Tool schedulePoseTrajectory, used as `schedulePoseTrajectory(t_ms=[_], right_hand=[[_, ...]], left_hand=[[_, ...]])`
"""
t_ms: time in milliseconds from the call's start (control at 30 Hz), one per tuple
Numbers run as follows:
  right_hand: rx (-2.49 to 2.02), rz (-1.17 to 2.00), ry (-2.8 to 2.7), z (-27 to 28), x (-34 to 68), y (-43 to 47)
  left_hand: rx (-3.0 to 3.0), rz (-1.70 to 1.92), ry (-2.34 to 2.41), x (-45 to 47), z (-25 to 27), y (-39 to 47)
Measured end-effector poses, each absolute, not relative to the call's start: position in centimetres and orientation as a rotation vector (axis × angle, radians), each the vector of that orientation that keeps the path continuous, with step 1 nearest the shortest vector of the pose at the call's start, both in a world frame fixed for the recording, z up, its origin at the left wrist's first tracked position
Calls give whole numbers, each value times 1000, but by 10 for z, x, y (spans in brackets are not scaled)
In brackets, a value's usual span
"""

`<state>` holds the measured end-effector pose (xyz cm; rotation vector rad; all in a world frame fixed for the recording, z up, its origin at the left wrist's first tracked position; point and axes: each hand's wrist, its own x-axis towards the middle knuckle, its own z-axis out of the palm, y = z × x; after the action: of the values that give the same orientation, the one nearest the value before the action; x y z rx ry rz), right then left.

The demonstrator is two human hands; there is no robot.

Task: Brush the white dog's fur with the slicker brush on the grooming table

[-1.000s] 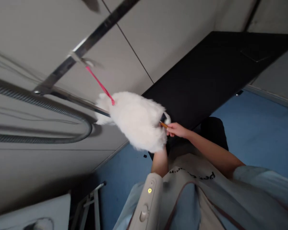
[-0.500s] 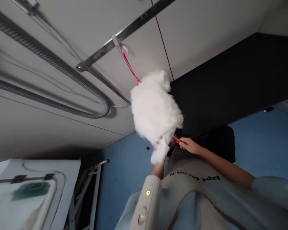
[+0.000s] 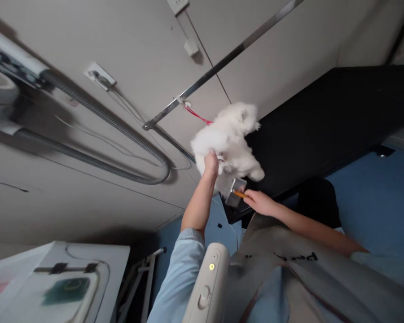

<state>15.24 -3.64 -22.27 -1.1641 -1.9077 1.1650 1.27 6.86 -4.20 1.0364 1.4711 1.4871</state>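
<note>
A fluffy white dog (image 3: 227, 130) stands on a black table (image 3: 299, 121), tethered by a thin red loop (image 3: 197, 115) to a metal bar. My left hand (image 3: 212, 162) is closed on the dog, its fingers partly sunk in the coat. Which part of the dog it grips is hidden by the fur. My right hand (image 3: 261, 202) is wrapped round the orange handle of a slicker brush (image 3: 234, 192). The brush's flat head is at the lower edge of the dog's fur, just below my left hand.
The metal bar (image 3: 229, 63) runs along the wall above the dog. A grey corrugated hose (image 3: 111, 119) loops at left. A pale device (image 3: 208, 282) with a yellow light is in the near foreground. A white cabinet (image 3: 111, 260) stands lower left.
My left hand has come up from behind the dog's lower fur onto its body. The dog's shape has turned and spread out, and the brush head now shows. The view has shifted.
</note>
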Motion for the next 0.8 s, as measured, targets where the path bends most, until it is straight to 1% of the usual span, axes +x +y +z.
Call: schedulePoseTrajectory(t_ms=[67, 100, 200, 267, 300, 367, 433, 467, 533, 600, 633, 733, 800], right_hand=[[-1294, 959, -1860, -217, 146, -25], [-1393, 930, -1851, -220, 144, -24], [-1610, 1065, -1937, -237, 142, -40], [-1577, 1157, -2024, -240, 141, -54], [-1523, 1141, -2046, -237, 140, -58], [-1458, 1022, -2040, -226, 136, -58], [-1518, 931, -2012, -218, 131, -54], [-1578, 955, -2011, -218, 129, -53], [-1656, 1105, -2048, -225, 127, -58], [-1625, 1256, -2097, -231, 126, -66], [-1570, 1273, -2102, -232, 126, -67], [-1452, 1140, -1974, -227, 125, -63], [-1446, 1174, -1809, -229, 125, -60]], left_hand=[[961, 1521, 1395, 20, -27, 64], [922, 1523, 1349, 23, -21, 61], [813, 1463, 1226, 31, -8, 51], [782, 1437, 1169, 33, -3, 44], [778, 1433, 1147, 33, -2, 40], [771, 1439, 1119, 32, -1, 34], [752, 1445, 1107, 31, -3, 30], [742, 1446, 1103, 30, -4, 27], [732, 1430, 1093, 29, -6, 24], [728, 1406, 1090, 29, -7, 22], [725, 1392, 1089, 28, -6, 22], [710, 1351, 1084, 27, -2, 21], [711, 1316, 1079, 26, -4, 19]])
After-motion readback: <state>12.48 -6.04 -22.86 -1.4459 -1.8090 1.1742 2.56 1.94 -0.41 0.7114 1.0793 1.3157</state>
